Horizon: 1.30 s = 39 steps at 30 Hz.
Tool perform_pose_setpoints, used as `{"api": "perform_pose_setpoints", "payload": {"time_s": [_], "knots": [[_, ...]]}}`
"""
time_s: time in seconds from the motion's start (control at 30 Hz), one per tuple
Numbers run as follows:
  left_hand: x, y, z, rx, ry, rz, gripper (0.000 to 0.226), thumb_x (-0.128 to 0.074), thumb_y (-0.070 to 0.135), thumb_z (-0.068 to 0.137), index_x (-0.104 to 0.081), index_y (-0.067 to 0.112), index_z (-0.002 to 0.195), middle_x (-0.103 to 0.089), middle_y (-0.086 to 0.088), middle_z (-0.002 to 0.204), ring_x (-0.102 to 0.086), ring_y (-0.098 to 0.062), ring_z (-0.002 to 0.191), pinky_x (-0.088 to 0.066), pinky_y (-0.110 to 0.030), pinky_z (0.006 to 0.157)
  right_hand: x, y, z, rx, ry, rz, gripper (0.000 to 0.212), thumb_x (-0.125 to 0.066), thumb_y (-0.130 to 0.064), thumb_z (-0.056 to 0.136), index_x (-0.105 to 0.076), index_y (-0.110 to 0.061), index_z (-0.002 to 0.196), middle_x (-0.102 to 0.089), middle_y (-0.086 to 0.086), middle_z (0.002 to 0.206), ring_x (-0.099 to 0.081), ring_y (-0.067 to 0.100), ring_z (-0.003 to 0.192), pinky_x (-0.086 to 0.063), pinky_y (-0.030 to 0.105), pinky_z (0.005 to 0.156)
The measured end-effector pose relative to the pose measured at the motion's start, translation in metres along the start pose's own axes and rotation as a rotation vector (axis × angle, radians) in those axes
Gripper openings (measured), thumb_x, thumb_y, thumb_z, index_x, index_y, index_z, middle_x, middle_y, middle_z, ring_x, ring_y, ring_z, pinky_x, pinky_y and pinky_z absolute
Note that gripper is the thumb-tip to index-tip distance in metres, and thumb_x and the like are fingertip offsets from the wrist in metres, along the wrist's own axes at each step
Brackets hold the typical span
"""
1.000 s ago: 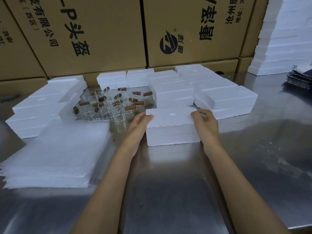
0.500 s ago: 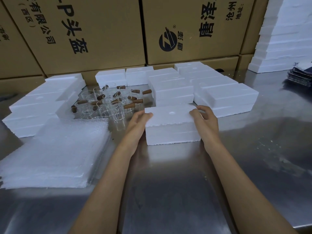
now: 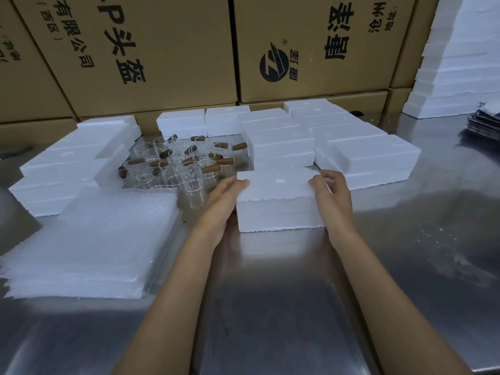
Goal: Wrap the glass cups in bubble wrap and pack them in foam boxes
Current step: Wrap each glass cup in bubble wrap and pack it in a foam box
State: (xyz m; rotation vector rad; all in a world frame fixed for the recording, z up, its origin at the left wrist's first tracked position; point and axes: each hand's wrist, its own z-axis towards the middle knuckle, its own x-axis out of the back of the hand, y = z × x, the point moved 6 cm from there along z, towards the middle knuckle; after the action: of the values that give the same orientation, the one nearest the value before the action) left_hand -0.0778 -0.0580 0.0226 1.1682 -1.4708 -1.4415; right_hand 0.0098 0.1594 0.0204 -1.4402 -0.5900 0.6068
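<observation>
Sitting on the steel worktop [image 3: 270, 307] in front of the person, a white foam box [image 3: 280, 201] is held at both ends, its lid on and showing a small round dimple on top. The left hand [image 3: 224, 201] lies against the box's left end, fingers fairly straight with the tips reaching onto the lid's near-left corner. The right hand [image 3: 334, 197] grips the right end, its fingers curled over the lid's edge.

Just beyond the left hand stands a cluster of clear glass cups [image 3: 178, 166] with brown wooden handles, packed close together and pointing various ways. A thick stack of bubble wrap sheets [image 3: 92, 239] lies near the person's left forearm, touching the front of the cup cluster.

More closed foam boxes ring the cups: a row on the left [image 3: 62, 171], some behind [image 3: 205, 121], and a larger group on the right [image 3: 359, 152], stacked two high. Large printed cardboard cartons [image 3: 167, 50] form a wall behind the worktop. A tall pile of foam pieces [image 3: 460, 63] rises at the far right, with a small stack of dark shiny bags [image 3: 484, 124] beside it.
</observation>
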Motion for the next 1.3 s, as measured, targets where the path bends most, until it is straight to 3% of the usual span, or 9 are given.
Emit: {"api": "perform_pose_setpoints", "payload": {"time_s": [0.13,0.23,0.43,0.57,0.73,0.8,0.87,1.03,1.3], "knots": [[-0.002,0.005,-0.008,-0.002,0.046,0.046,0.025,-0.067,0.032,0.094,-0.070,0.023,0.117,-0.074,0.004,0.114,-0.068,-0.016,0.110,-0.050,-0.033,0.102,0.000,0.006,-0.004,-0.074,0.011,-0.012,0.026,-0.057,-0.046,0.088,-0.059,-0.028,0.106,-0.055,-0.020,0.103,-0.052,-0.003,0.090,-0.037,0.023,0.066],[0.001,0.011,-0.013,0.013,0.134,0.133,0.024,-0.068,0.037,0.092,-0.071,0.013,0.095,-0.075,0.002,0.101,-0.067,-0.013,0.092,-0.051,-0.027,0.086,0.002,0.006,-0.007,-0.115,0.021,-0.096,0.038,-0.053,-0.054,0.086,-0.060,-0.018,0.098,-0.054,-0.012,0.088,-0.050,0.004,0.077,-0.036,0.028,0.062],[0.000,0.014,-0.018,0.011,0.141,0.239,0.034,-0.062,0.044,0.092,-0.066,0.011,0.086,-0.071,-0.007,0.098,-0.065,-0.023,0.095,-0.047,-0.034,0.092,0.004,0.002,-0.012,-0.093,0.024,-0.067,0.040,-0.056,-0.052,0.086,-0.063,-0.014,0.097,-0.055,-0.010,0.083,-0.051,0.007,0.076,-0.037,0.027,0.064],[0.003,0.019,-0.023,-0.032,0.216,0.087,0.025,-0.062,0.041,0.093,-0.067,0.019,0.104,-0.070,-0.004,0.114,-0.064,-0.026,0.112,-0.049,-0.050,0.104,-0.005,-0.009,-0.020,-0.022,-0.065,0.040,0.036,-0.057,-0.056,0.076,-0.062,-0.033,0.103,-0.058,-0.023,0.105,-0.055,0.001,0.098,-0.045,0.028,0.073],[0.014,0.029,-0.029,-0.113,0.279,-0.069,0.029,-0.069,0.053,0.081,-0.068,0.036,0.105,-0.067,0.011,0.110,-0.065,-0.016,0.105,-0.056,-0.047,0.094,-0.024,-0.007,-0.030,-0.142,-0.230,0.253,0.044,-0.072,-0.046,0.080,-0.060,-0.024,0.117,-0.065,-0.007,0.109,-0.067,0.016,0.093,-0.060,0.038,0.067],[0.018,0.035,-0.036,-0.176,0.370,-0.121,0.050,-0.071,0.060,0.070,-0.064,0.037,0.114,-0.063,0.015,0.113,-0.063,-0.009,0.102,-0.055,-0.033,0.081,-0.034,-0.004,-0.034,-0.204,-0.367,0.335,0.049,-0.073,-0.045,0.079,-0.063,-0.023,0.122,-0.070,0.001,0.118,-0.070,0.020,0.101,-0.061,0.042,0.080],[0.022,0.036,-0.042,-0.218,0.461,-0.201,0.079,-0.077,0.064,0.062,-0.051,0.033,0.130,-0.057,0.011,0.125,-0.061,-0.009,0.109,-0.053,-0.031,0.086,-0.043,-0.005,-0.042,-0.227,-0.464,0.397,0.040,-0.071,-0.043,0.084,-0.068,-0.024,0.119,-0.073,0.004,0.118,-0.071,0.020,0.102,-0.058,0.045,0.092],[0.013,0.029,-0.055,-0.266,0.501,-0.296,0.119,-0.090,0.050,0.054,-0.022,0.037,0.151,-0.051,0.009,0.138,-0.058,-0.003,0.115,-0.053,-0.020,0.086,-0.068,-0.005,-0.068,-0.202,-0.415,0.428,0.054,-0.072,-0.043,0.087,-0.055,-0.017,0.130,-0.072,0.003,0.116,-0.072,0.019,0.103,-0.057,0.048,0.095],[0.044,0.065,-0.065,-0.246,0.466,-0.492,0.112,-0.085,0.032,0.071,-0.010,0.044,0.153,-0.059,0.008,0.132,-0.064,-0.016,0.115,-0.055,-0.050,0.097,-0.073,0.001,-0.066,-0.183,-0.414,0.319,0.043,-0.057,-0.061,0.091,-0.058,-0.026,0.115,-0.067,0.007,0.115,-0.073,0.019,0.095,-0.057,0.035,0.073]]}}
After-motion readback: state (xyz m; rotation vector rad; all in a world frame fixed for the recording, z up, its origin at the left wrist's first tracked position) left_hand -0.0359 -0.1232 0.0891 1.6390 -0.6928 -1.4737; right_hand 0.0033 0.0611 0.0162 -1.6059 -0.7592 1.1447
